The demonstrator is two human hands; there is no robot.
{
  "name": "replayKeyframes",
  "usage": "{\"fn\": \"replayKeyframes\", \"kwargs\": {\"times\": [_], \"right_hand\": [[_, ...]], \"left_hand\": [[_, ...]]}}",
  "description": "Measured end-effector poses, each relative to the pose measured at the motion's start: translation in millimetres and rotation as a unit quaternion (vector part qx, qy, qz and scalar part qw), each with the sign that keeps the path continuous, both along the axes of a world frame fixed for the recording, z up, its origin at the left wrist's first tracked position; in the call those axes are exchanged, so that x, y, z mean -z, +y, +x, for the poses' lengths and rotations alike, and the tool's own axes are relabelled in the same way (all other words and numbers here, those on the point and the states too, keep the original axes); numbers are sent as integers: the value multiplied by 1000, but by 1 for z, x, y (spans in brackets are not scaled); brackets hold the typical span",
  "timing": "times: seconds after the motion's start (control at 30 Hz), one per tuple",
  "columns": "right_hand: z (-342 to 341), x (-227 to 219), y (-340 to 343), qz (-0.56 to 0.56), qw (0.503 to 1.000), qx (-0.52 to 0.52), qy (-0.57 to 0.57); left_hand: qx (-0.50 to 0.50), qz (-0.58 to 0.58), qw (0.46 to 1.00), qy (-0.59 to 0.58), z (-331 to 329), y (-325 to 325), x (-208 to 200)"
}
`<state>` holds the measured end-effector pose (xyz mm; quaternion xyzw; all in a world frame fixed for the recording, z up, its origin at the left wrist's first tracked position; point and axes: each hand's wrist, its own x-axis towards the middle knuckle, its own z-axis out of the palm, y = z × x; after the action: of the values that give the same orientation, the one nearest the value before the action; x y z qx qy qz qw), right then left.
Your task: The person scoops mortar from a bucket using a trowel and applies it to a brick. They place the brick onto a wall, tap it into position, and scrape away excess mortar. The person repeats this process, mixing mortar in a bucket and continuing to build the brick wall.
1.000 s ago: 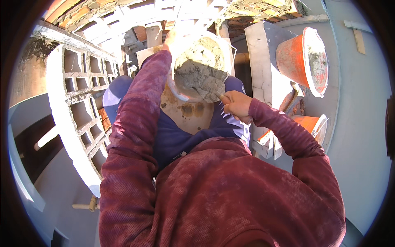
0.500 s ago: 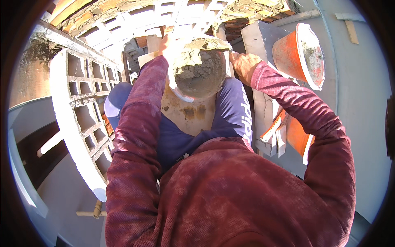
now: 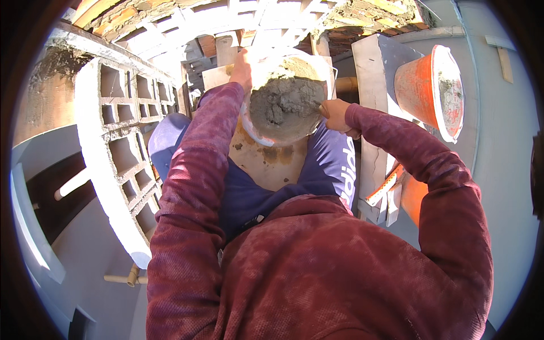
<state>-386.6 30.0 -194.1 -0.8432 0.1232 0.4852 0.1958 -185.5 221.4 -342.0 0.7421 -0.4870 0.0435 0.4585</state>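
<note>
In the head view, a bucket [image 3: 255,132] of grey mortar [image 3: 283,107] sits between my knees [image 3: 168,137]; my left hand [image 3: 242,71] is at its left rim, glare hiding the fingers, so I cannot tell its grip; my right hand [image 3: 340,118] is closed round a trowel [image 3: 319,106], blade indistinct in the mortar; an orange bucket [image 3: 415,85] is further right.

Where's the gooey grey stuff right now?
In the head view, the mortar is in the bucket, above centre, between the left hand and the right hand.
</note>
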Motion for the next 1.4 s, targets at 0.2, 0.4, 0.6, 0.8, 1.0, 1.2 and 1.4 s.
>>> {"fn": "replayKeyframes", "kwargs": {"times": [0.2, 0.4, 0.6, 0.8, 1.0, 1.2, 1.4], "right_hand": [[-22, -3, 13, 120, 986, 109, 32], [-49, 16, 50, 338, 827, 447, 49], [-26, 41, 112, 383, 767, 514, -26], [-41, -10, 84, 67, 948, 196, -241], [-54, -35, 56, -185, 917, -144, -322], [-38, -78, 64, -29, 965, -39, -258], [-22, -28, 28, -22, 995, -33, -93]], "left_hand": [[44, 143, 989, -21, 0, -6, -18], [-32, 69, 901, 427, 4, -9, -26], [-68, -15, 842, 535, -13, 11, -77], [-101, -38, 828, 550, -13, 7, -70], [-134, -32, 829, 542, -13, -10, -60], [-106, 22, 977, 183, 31, 20, 43], [-70, -35, 913, 401, -4, -8, -19]]}}
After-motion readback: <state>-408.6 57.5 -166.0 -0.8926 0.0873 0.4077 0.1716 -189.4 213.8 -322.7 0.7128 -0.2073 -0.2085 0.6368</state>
